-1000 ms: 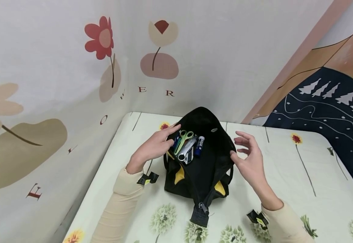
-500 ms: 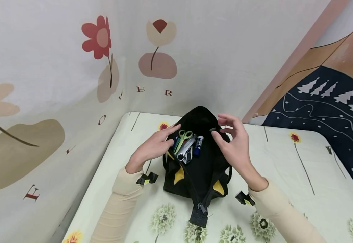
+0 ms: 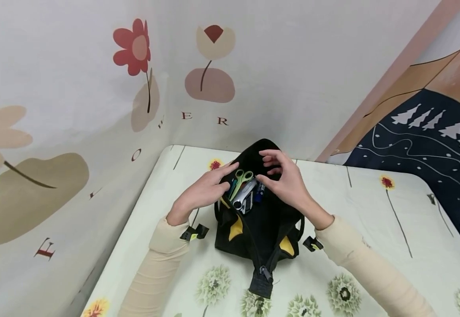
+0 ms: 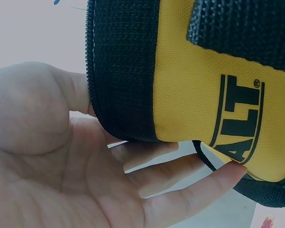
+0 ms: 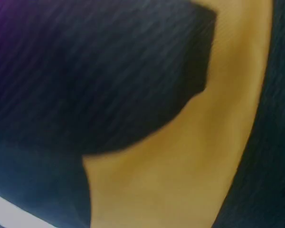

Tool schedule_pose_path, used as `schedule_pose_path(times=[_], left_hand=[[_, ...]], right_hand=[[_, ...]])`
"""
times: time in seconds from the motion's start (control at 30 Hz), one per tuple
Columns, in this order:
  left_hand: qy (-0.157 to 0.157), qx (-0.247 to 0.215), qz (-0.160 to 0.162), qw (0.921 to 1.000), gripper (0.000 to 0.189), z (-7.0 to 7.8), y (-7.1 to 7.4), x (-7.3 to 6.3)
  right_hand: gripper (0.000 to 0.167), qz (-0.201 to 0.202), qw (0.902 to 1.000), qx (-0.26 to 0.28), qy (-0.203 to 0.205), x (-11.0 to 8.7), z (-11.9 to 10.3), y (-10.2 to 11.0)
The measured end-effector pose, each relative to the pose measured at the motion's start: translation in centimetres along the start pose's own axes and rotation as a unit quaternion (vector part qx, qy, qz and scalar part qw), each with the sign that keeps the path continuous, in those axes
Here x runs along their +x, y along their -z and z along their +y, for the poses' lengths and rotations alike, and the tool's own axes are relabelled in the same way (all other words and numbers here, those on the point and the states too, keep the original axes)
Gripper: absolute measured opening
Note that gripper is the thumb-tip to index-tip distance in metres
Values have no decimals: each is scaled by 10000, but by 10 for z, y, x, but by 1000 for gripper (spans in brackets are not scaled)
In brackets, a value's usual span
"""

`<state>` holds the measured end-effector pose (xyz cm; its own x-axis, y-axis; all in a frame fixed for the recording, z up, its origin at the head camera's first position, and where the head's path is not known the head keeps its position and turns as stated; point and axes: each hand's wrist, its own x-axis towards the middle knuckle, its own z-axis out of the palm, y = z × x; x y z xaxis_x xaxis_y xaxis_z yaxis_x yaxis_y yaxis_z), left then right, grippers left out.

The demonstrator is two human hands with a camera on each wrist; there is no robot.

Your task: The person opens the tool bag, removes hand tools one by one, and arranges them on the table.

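A black and yellow tool bag [image 3: 265, 229] lies unzipped on the table, its mouth gaping. My left hand [image 3: 204, 191] holds the bag's left rim, thumb inside and fingers along the outside; the left wrist view shows its palm [image 4: 61, 161] beside the zipper edge [image 4: 91, 71]. Over the opening hangs my right hand [image 3: 287, 180], fingers loosely bent, fingertips just above the contents. Inside lie scissors with green handles [image 3: 243, 177], a silver tool [image 3: 244, 193] with a round end, and a blue glue stick [image 3: 259, 193] partly covered by the right hand.
The table's white floral cloth [image 3: 356, 220] spreads around the bag. Printed cloth walls rise at the left [image 3: 107, 114] and back [image 3: 285, 88]. A strap end with a zipper pull [image 3: 265, 273] points to the front. Close-up yellow fabric [image 5: 180, 156] fills much of the right wrist view.
My right hand has left the bag's right rim and moved left over the opening, towards the contents. The left hand has stayed on the left rim.
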<state>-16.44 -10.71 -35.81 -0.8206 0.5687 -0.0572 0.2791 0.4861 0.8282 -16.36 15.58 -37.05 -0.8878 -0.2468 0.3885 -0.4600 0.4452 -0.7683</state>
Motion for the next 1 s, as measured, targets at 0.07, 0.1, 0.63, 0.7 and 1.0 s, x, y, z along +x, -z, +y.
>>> schedule_pose_path(times=[0.07,0.1,0.63,0.7,1.0], left_hand=[[-16,14,6,10000,68,0,0,0],[-21,19,11,10000,68,0,0,0],[-57,86,-23,9999,69,-3,0,-1],[-65,66,-31,10000,69,-3,0,-2],[-84,-45,-48,9999,69,-5,2,-3]], right_hand=[[64,-140,9999,-30,22,1,5,0],[66,-202,9998,-40,36,1,7,-1],[83,-976,9925,-725,107,-12,45,-16],[85,-1015,9919,-767,65,-13,48,-18],[88,-1096,9900,-883,-20,-16,60,-25]])
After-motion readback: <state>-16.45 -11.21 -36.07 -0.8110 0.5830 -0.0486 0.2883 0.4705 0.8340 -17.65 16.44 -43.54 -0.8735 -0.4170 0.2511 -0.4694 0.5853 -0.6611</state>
